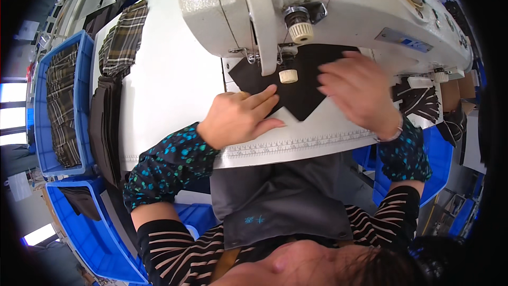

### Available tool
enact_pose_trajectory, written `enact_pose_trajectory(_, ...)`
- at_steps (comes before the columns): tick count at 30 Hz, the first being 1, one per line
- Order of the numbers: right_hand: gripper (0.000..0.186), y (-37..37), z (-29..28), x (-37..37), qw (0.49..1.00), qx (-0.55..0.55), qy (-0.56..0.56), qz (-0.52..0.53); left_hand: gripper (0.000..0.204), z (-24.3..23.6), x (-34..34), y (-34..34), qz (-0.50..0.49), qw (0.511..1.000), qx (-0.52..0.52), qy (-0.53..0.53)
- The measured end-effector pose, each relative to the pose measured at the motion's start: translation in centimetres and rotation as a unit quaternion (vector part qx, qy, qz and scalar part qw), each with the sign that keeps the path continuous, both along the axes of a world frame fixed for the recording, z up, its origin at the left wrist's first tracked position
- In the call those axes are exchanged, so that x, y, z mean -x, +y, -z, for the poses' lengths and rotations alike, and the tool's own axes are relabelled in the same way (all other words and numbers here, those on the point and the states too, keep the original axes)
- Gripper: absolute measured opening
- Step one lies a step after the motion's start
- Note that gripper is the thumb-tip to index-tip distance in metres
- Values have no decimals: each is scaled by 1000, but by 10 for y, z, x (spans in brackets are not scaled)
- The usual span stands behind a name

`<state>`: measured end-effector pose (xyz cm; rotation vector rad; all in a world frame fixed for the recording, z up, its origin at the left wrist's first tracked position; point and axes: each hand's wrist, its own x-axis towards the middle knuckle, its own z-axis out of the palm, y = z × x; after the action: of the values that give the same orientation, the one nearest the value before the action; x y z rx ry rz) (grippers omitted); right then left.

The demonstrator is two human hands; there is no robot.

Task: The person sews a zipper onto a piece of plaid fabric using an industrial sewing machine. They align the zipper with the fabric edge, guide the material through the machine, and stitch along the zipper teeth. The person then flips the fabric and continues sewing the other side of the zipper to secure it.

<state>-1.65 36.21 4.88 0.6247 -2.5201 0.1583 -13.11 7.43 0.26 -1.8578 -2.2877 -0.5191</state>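
Observation:
A black fabric piece (296, 90) with a pointed lower edge lies on the white sewing table (169, 85), under the head of a white industrial sewing machine (317, 5). My left hand (241, 116) rests flat on the fabric's left edge, with its fingers stretched toward the needle area. My right hand (357, 92) presses flat on the fabric's right side, and looks a little blurred. Both hands lie on the cloth without gripping it. The needle itself is hidden behind the machine's front arm.
A stack of plaid pieces (123, 37) and a stack of dark pieces (105, 122) lie at the table's left. Blue bins (58, 106) hold more plaid fabric. Another blue bin (84, 222) stands lower left. A printed ruler (301, 142) runs along the table's front edge.

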Motion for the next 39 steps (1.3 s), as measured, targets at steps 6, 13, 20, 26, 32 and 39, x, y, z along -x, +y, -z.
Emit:
enact_pose_trajectory(6, 41, -53, 44, 43, 994, 20, -104, -27, 34, 3, 21, -22, 30, 998, -48, -17)
enact_pose_trajectory(13, 47, -76, 50, 37, 996, 8, -82, 17, 48, -5, 15, -7, -83, 994, -60, 38)
enact_pose_trajectory(20, 48, -66, 47, 39, 996, -2, -89, 24, 49, 8, -1, 1, -143, 989, -23, 28)
enact_pose_trajectory(26, 42, -66, 47, 38, 995, -10, -96, 28, 45, -1, -1, 4, -145, 989, -15, 21)
enact_pose_trajectory(32, 36, -65, 46, 40, 995, -6, -98, 25, 42, 0, 3, 5, -139, 990, -15, 15)
enact_pose_trajectory(39, 37, -64, 51, 44, 995, 3, -91, 28, 41, 2, 7, 7, -144, 989, -16, 26)
